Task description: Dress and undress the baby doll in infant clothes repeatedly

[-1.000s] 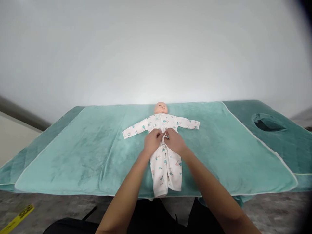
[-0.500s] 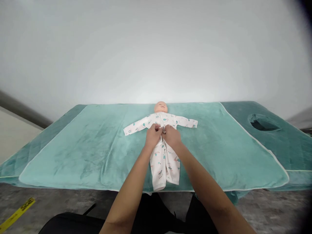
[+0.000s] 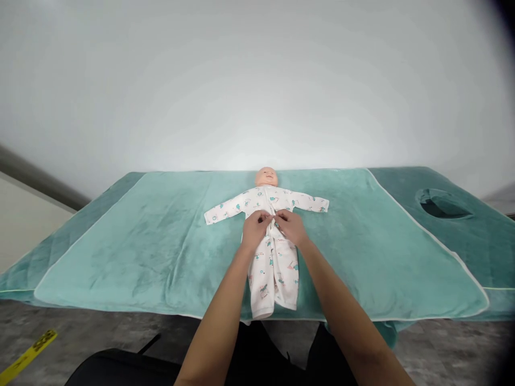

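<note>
A plain pale wall (image 3: 257, 86) rises behind a bed (image 3: 475, 252) in dark teal fabric, with a lighter teal sheet (image 3: 120, 252) edged in white spread over its middle. Near the right end of the bed is an oval opening (image 3: 442, 208). On the sheet, close to the centre, a doll (image 3: 266, 177) lies face up, its head toward the wall, in a white printed outfit (image 3: 263, 271). The sleeves spread out to either side and the legs point toward the person, one leg end reaching close to the near edge of the sheet. Both hands meet over the front of the outfit, below the chest. The left hand (image 3: 255, 231) pinches the fabric between thumb and fingers, nearly closed; the right hand (image 3: 293, 228) pinches it just beside, its fingertips almost touching the other's. What exactly lies between the fingertips is too small to tell. Below, a yellow strip (image 3: 28, 356) lies on the grey floor (image 3: 446, 343).
</note>
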Available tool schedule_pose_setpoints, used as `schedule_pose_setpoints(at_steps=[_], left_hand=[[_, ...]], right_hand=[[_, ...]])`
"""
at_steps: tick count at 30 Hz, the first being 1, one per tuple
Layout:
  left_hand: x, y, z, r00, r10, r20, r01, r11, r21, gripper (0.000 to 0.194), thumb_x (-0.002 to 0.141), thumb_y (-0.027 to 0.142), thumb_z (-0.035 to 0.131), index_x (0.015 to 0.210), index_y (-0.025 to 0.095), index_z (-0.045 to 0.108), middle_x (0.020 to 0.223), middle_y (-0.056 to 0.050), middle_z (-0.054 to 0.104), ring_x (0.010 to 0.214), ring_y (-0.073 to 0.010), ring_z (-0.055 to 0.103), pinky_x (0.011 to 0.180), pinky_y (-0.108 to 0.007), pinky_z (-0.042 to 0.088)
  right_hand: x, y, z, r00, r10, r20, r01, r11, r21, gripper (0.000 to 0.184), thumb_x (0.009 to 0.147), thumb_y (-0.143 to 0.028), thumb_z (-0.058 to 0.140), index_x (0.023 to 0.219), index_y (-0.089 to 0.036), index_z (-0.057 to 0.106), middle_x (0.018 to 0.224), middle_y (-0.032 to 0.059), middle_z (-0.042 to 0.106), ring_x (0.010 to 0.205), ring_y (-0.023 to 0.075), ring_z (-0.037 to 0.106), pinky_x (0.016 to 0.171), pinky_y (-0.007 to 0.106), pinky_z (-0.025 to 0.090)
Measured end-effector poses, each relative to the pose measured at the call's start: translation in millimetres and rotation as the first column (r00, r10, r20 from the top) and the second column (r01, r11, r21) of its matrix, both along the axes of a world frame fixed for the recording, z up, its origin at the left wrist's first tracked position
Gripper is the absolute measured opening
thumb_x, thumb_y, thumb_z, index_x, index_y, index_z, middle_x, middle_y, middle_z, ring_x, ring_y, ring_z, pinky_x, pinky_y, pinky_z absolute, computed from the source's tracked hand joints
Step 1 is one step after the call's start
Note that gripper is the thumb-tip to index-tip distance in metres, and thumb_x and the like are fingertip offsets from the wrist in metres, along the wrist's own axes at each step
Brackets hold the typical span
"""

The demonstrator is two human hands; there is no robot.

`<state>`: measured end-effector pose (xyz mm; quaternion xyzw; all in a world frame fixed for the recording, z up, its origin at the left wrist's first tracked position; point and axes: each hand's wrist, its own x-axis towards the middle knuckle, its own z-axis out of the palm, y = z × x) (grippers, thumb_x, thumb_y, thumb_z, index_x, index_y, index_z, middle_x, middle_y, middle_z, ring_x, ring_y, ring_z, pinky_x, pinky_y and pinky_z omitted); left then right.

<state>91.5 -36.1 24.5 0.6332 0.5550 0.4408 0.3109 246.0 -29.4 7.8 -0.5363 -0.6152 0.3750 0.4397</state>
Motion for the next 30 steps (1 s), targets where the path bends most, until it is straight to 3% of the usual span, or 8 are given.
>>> schedule_pose_setpoints(at_steps=[4, 7, 12, 18, 21, 25, 30], left_hand=[[1.4, -4.2, -0.3, 1.000, 0.008, -0.024, -0.008, 1.000, -0.012, 0.018, 0.087, 0.036, 0.062, 0.086, 0.020, 0.069, 0.081, 0.000, 0.068, 0.075, -0.0148, 0.058, 0.072, -0.027, 0.043], [2.2, -5.3, -2.2, 0.998, 0.030, -0.061, -0.030, 1.000, 0.009, 0.015, 0.089, 0.032, 0.059, 0.087, 0.020, 0.069, 0.086, -0.001, 0.069, 0.078, -0.0152, 0.060, 0.075, -0.027, 0.044], [3.4, -1.3, -5.9, 0.991, 0.043, -0.126, -0.044, 0.999, -0.001, 0.015, 0.091, 0.030, 0.056, 0.087, 0.021, 0.067, 0.089, -0.002, 0.069, 0.082, -0.0164, 0.061, 0.076, -0.028, 0.044], [7.4, 0.1, -1.3, 0.966, 0.054, -0.252, -0.064, 0.997, -0.031, 0.016, 0.094, 0.029, 0.051, 0.086, 0.022, 0.063, 0.090, -0.001, 0.067, 0.083, -0.0173, 0.060, 0.075, -0.029, 0.041], [10.5, -2.8, 1.8, 0.958, 0.046, -0.284, -0.053, 0.998, -0.016, 0.020, 0.096, 0.034, 0.050, 0.087, 0.022, 0.063, 0.091, -0.002, 0.065, 0.082, -0.0167, 0.059, 0.074, -0.029, 0.040], [14.2, -6.1, 4.2, 0.964, 0.081, -0.254, -0.088, 0.996, -0.016, 0.015, 0.090, 0.035, 0.059, 0.087, 0.022, 0.064, 0.089, -0.001, 0.064, 0.080, -0.0160, 0.059, 0.073, -0.028, 0.041], [8.1, -6.3, 5.4, 0.992, 0.064, -0.107, -0.074, 0.993, -0.087, 0.012, 0.088, 0.029, 0.057, 0.085, 0.021, 0.065, 0.082, -0.001, 0.065, 0.079, -0.0166, 0.059, 0.072, -0.028, 0.045]], right_hand=[[1.3, -4.7, -9.0, 0.964, -0.009, -0.264, -0.015, 0.996, -0.090, 0.025, 0.079, -0.043, 0.064, 0.088, -0.020, 0.069, 0.067, -0.0038, 0.059, 0.059, 0.0114, 0.051, 0.058, 0.024, 0.044], [2.4, -3.8, -12.0, 0.937, -0.014, -0.348, -0.036, 0.990, -0.136, 0.031, 0.075, -0.044, 0.069, 0.095, -0.020, 0.071, 0.075, -0.0016, 0.064, 0.064, 0.0115, 0.054, 0.063, 0.025, 0.048], [6.5, -2.9, -7.9, 0.957, 0.042, -0.288, -0.073, 0.992, -0.099, 0.031, 0.081, -0.043, 0.060, 0.098, -0.020, 0.073, 0.080, 0.0009, 0.067, 0.061, 0.0111, 0.052, 0.060, 0.025, 0.046], [5.9, -3.2, -3.4, 0.994, 0.052, -0.094, -0.041, 0.993, 0.110, 0.024, 0.078, -0.038, 0.065, 0.094, -0.022, 0.070, 0.098, 0.0018, 0.062, 0.059, 0.0092, 0.047, 0.058, 0.025, 0.042], [4.1, -2.0, -4.3, 0.999, 0.036, -0.035, -0.031, 0.990, 0.135, 0.020, 0.078, -0.033, 0.064, 0.094, -0.021, 0.067, 0.089, -0.0006, 0.060, 0.059, 0.0094, 0.045, 0.060, 0.025, 0.041], [2.6, -2.4, -7.1, 1.000, 0.017, -0.003, -0.016, 0.990, 0.137, 0.019, 0.079, -0.031, 0.061, 0.095, -0.022, 0.067, 0.078, -0.0031, 0.056, 0.059, 0.0112, 0.045, 0.062, 0.026, 0.041], [3.7, -5.1, -5.6, 0.997, 0.040, -0.062, -0.035, 0.997, 0.072, 0.024, 0.083, -0.039, 0.060, 0.098, -0.021, 0.066, 0.078, -0.0021, 0.058, 0.060, 0.0120, 0.046, 0.060, 0.026, 0.041]])
